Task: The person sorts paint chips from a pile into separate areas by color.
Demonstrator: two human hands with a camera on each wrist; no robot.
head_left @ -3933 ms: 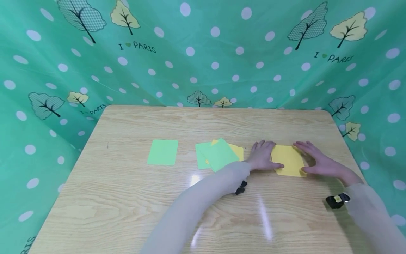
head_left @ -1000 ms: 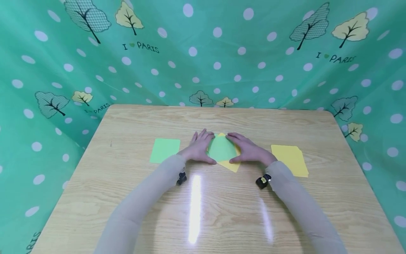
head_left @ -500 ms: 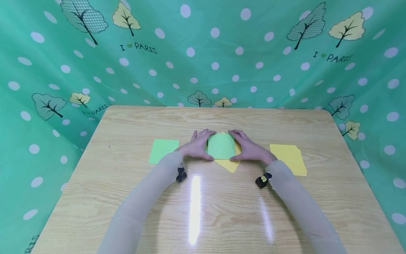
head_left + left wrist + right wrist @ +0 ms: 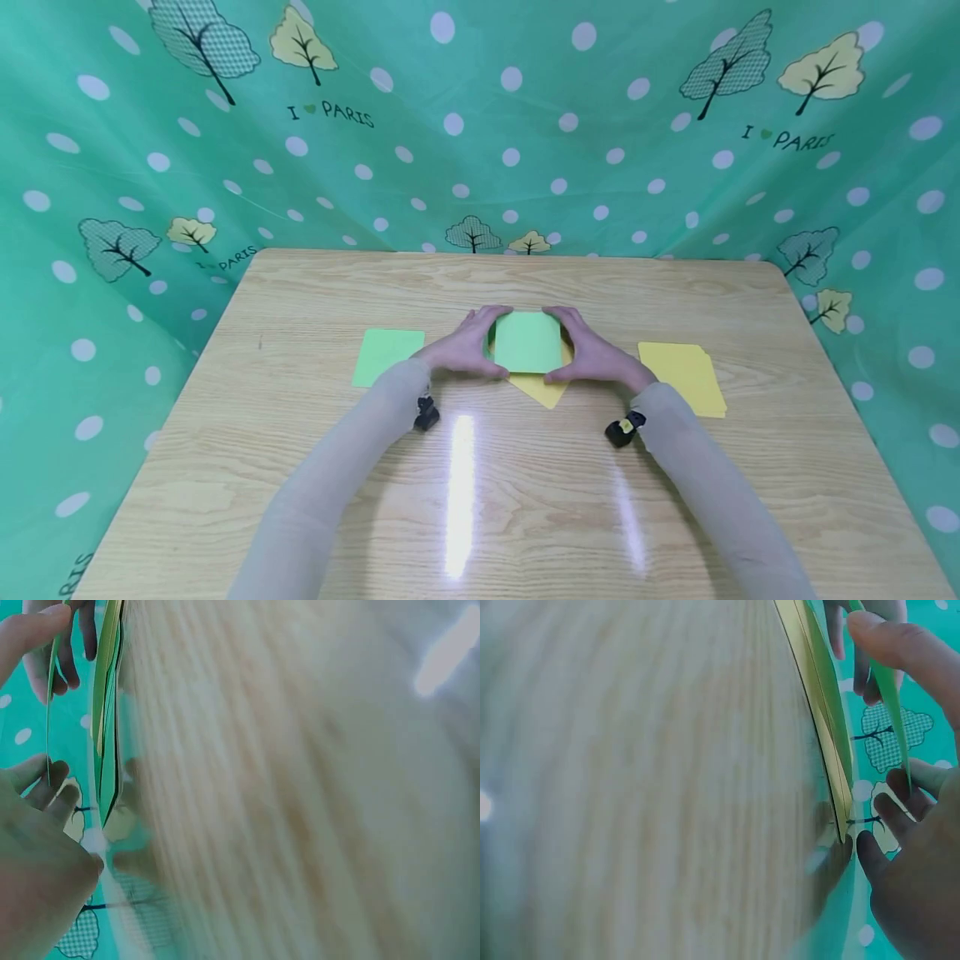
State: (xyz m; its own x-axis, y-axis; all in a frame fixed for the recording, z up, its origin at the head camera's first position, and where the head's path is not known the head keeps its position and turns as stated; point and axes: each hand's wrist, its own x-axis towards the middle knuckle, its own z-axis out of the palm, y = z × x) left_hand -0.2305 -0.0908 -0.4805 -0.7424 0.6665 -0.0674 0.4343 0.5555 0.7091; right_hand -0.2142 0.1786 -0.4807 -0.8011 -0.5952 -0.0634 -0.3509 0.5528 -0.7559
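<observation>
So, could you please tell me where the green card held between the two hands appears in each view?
Head: the green card is near mid-frame, between the left hand and right hand.
Left wrist: the green card is a thin, edge-on line at upper left.
Right wrist: the green card is a narrow strip at upper right.
Shared landmark: the card pile beneath it.

The left hand (image 4: 41, 855) holds a green sheet (image 4: 48, 727) (seen edge-on) apart from green and yellow sheets (image 4: 109, 757) on the tabletop (image 4: 262, 787).
</observation>
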